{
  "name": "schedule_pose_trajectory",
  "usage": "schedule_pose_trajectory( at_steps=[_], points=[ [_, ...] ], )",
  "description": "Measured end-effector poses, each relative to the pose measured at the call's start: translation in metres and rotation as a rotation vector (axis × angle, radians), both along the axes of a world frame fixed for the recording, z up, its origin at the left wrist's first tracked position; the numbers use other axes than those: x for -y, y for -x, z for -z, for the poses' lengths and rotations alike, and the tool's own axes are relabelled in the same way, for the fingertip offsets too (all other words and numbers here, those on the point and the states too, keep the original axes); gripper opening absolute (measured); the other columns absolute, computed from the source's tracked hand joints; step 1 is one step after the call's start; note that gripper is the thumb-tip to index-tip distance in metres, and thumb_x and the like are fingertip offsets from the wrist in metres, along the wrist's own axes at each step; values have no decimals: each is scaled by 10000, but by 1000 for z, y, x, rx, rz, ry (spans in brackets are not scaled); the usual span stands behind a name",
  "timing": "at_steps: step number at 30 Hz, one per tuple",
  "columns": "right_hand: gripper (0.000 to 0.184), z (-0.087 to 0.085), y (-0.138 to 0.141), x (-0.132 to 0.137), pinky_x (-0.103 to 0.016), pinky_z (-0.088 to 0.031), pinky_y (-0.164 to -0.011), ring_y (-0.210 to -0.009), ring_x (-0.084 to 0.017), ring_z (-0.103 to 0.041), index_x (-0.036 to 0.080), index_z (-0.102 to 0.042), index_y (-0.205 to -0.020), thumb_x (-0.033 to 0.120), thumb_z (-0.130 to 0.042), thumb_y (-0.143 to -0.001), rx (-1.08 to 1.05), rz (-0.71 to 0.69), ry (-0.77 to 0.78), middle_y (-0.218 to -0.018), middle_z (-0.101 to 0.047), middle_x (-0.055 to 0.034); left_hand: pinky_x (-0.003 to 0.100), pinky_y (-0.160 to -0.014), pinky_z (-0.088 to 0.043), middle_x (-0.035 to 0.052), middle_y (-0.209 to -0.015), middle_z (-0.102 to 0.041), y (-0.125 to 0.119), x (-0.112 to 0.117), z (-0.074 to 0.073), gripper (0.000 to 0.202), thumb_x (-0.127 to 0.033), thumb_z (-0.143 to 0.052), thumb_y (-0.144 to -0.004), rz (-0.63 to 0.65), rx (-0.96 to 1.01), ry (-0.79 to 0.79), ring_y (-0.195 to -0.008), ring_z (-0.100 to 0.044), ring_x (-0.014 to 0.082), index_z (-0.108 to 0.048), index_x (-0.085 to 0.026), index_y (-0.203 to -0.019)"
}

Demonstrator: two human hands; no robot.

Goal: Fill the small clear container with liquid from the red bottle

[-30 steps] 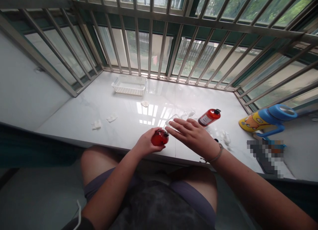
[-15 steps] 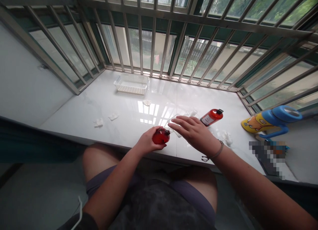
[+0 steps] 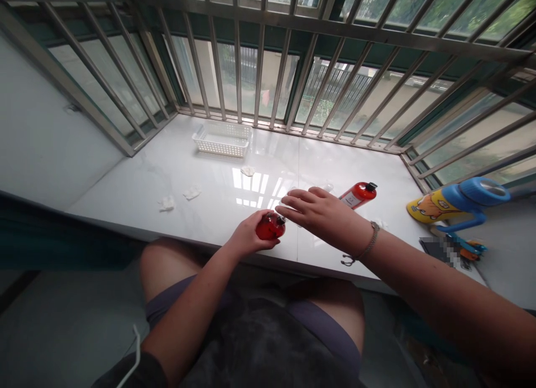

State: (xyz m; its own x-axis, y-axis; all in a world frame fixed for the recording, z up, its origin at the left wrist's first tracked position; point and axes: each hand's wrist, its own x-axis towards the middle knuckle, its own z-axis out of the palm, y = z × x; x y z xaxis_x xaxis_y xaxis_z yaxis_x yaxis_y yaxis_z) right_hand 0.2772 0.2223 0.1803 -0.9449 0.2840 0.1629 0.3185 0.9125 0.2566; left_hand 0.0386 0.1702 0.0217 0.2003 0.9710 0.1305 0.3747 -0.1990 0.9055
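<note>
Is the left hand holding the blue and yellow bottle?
No, the left hand holds a red bottle, and the blue and yellow bottle is off to the right, apart from both hands.

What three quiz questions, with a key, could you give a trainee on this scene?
1. Multiple choice: which hand grips a red bottle? A, the left; B, the right; C, neither.
2. True or false: in the picture, the white basket is left of the blue-and-yellow flask.
3. Short answer: what circles the wrist of the right hand?

Key: 1, A, the left hand; 2, true; 3, a bracelet.
</note>
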Motion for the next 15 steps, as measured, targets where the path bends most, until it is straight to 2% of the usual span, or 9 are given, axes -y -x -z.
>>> schedule_pose_trajectory(
  at_steps=[7, 15],
  points=[
    [403, -10, 10, -1, -405, -459, -891, -1221, -287, -614, 198, -634, -1401, 83, -605, -1016, 87, -24, -25, -1338, -720, -107, 445, -1070, -571, 74, -1391, -711, 2, 0, 2, 825, -411, -959, -701, -2, 19, 9, -1237, -699, 320, -587, -277, -1425],
    [447, -5, 8, -3, -424, -487, -924, -1302, -300, -607, 217, -600, -1439, 66, -568, -1019, 44, -1, 22, -1391, -711, -106, 439, -1064, -575, 67, -1377, -719, 3, 1, 2, 799, -390, -961, -700, -11, 58, 13, -1223, -706, 313, -608, -285, -1410]
  ],
)
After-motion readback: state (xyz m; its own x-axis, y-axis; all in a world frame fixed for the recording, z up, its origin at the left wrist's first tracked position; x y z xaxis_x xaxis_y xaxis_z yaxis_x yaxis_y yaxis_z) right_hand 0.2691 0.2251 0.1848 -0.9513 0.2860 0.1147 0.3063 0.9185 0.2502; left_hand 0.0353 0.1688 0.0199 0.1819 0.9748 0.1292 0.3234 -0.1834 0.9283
